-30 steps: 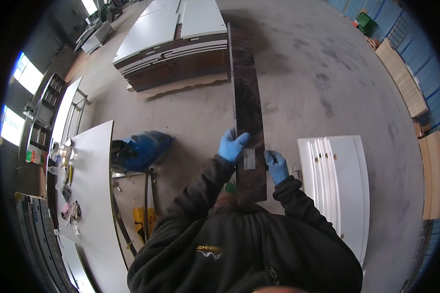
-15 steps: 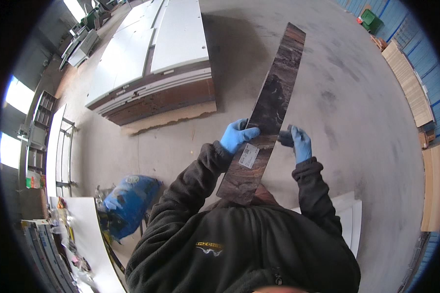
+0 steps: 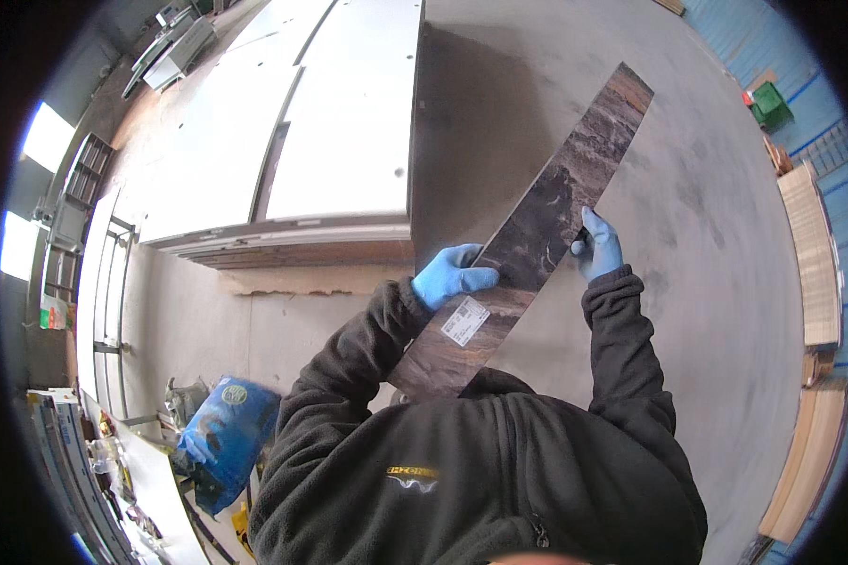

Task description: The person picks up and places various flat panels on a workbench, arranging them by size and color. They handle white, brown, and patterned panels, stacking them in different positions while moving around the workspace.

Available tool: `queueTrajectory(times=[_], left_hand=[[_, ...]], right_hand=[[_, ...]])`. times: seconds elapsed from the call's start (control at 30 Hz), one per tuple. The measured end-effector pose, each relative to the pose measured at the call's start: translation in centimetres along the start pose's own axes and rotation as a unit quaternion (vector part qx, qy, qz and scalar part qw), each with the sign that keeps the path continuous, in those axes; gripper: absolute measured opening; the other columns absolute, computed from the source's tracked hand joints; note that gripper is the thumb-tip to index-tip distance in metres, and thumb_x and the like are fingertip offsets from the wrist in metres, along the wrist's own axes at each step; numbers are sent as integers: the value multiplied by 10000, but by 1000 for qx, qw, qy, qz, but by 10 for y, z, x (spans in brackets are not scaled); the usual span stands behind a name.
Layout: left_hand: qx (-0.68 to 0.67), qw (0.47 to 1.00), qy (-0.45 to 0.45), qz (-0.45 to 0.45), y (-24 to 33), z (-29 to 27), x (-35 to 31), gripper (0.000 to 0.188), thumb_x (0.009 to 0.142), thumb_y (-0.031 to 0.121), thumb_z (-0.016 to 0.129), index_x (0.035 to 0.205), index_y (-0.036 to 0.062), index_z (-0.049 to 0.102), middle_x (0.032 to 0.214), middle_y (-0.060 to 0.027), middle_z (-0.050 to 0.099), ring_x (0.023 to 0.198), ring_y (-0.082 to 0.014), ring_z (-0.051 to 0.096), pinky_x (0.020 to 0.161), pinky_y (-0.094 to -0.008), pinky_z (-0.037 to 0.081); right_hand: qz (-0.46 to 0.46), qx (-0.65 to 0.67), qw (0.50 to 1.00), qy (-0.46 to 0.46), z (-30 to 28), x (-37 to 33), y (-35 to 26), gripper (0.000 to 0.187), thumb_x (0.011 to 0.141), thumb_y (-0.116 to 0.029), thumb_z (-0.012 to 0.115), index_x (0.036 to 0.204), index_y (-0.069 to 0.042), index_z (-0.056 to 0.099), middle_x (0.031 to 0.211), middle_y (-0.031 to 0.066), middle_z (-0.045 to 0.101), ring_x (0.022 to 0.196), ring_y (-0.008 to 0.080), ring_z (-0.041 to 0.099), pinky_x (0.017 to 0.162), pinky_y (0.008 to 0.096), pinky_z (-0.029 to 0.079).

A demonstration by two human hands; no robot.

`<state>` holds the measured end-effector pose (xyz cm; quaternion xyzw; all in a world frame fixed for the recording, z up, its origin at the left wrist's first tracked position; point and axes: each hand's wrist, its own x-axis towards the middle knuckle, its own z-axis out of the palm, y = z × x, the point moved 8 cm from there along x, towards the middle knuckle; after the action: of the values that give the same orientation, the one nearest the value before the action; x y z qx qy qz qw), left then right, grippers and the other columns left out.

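Note:
A long, narrow board (image 3: 543, 218) with a dark brown and black marbled face slants from my waist up to the far right. My left hand (image 3: 450, 276), in a blue glove, grips its left edge with the thumb over the face. Just below that thumb a white label (image 3: 464, 321) is stuck to the board. My right hand (image 3: 599, 247), gloved too, is closed at the right edge, around a small dark pad (image 3: 578, 237) that is mostly hidden by the fingers and the board.
Ahead on the left stands a big stack of white panels (image 3: 349, 141). A blue sack (image 3: 226, 428) lies at the lower left, beside a white-topped table (image 3: 155, 480) littered with small items. Stacked wood-coloured boards (image 3: 815, 264) line the blue wall on the right.
My right hand has brought the dark pad up against the board's right edge. The board now leans further right, and the view has turned and shifted closer to the white stack.

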<state>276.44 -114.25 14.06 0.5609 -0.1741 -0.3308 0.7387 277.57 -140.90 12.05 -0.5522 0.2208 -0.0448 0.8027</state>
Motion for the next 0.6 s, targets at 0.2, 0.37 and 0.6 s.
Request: queueTrajectory(times=[0.2, 0.37, 0.6], left_hand=[[-10, 999, -25, -26, 75, -122, 241, 515, 904, 200, 740, 1314, -63, 573, 1204, -97, 668, 1067, -151, 615, 966, -316, 496], [20, 999, -1, -47, 125, -218, 415, 458, 917, 169, 731, 1295, -50, 591, 1179, -70, 682, 1050, -136, 626, 945, -304, 506], [36, 992, 118, -11, 172, -391, 604, 467, 1017, 315, 567, 1362, 1, 575, 1277, -96, 641, 1192, -173, 575, 1052, -330, 441]], right_hand=[[42, 14, 998, -37, 61, 273, -83, 244, 934, -362, 700, 841, -174, 575, 722, -41, 476, 580, 98, 488, 495, 255, 409], [29, -34, 998, -37, 105, 482, -131, 245, 916, -336, 732, 967, -110, 651, 786, -11, 572, 575, 101, 501, 470, 249, 426], [21, -3, 996, -84, 201, 764, -180, 227, 903, -264, 752, 1038, -102, 668, 880, -35, 603, 602, 75, 515, 472, 230, 438]])
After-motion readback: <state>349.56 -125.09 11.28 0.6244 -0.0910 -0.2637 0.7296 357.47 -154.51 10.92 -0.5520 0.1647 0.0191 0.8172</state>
